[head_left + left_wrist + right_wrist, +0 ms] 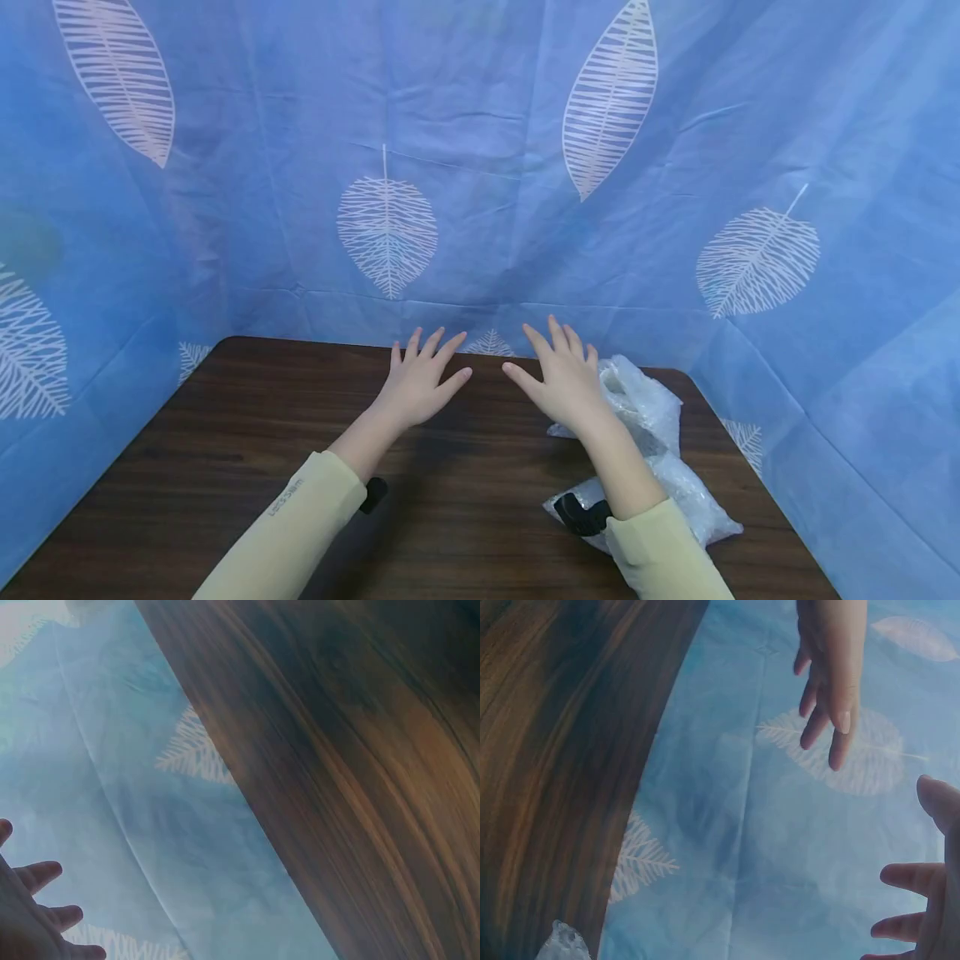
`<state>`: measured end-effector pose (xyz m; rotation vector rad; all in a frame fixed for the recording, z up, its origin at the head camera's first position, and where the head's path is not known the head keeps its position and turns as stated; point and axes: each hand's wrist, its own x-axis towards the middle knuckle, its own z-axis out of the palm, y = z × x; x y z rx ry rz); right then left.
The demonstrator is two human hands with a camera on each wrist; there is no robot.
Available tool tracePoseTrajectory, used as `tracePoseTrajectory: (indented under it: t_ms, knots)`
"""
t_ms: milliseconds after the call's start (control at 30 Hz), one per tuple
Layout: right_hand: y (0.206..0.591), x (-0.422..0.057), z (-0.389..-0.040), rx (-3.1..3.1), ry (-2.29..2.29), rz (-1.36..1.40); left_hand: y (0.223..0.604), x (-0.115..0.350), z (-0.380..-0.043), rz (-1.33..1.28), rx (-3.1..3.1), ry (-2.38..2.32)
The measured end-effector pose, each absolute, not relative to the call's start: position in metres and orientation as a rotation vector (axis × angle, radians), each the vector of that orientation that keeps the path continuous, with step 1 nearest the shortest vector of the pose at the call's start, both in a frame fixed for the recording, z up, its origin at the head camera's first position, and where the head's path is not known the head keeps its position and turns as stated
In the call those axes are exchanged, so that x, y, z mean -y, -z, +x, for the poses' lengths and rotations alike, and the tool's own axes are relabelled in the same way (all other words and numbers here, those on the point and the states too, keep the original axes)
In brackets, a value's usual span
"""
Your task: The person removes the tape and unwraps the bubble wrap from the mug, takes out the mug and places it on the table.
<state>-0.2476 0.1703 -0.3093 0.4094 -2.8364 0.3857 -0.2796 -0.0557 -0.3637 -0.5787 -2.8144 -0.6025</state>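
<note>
Both hands are held out over the far part of a dark wooden table [480,467], fingers spread, nothing in them. In the head view the left hand [420,383] is left of centre, and the right hand [562,379] is a short way to its right; they do not touch. Behind and beneath the right forearm lie clear plastic bags [652,408], crumpled and shiny; their contents cannot be made out. A corner of plastic [564,943] also shows low in the right wrist view. The left wrist view catches only some fingers of the left hand [37,907].
A blue cloth [480,233] with white leaf prints hangs behind the table and along both sides. Dark straps [581,515] sit at the wrists, by the pale yellow sleeves [300,517]. The table's far edge runs just behind the hands.
</note>
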Motion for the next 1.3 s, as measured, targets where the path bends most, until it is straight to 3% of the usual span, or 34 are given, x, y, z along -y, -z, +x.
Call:
tracePoseTrajectory:
  t_ms: [1300]
  knots:
    - [0.338, -0.282, -0.156, 2.6, -0.821, 0.374, 0.403, -0.005, -0.216, -0.913, 2.59, 1.144]
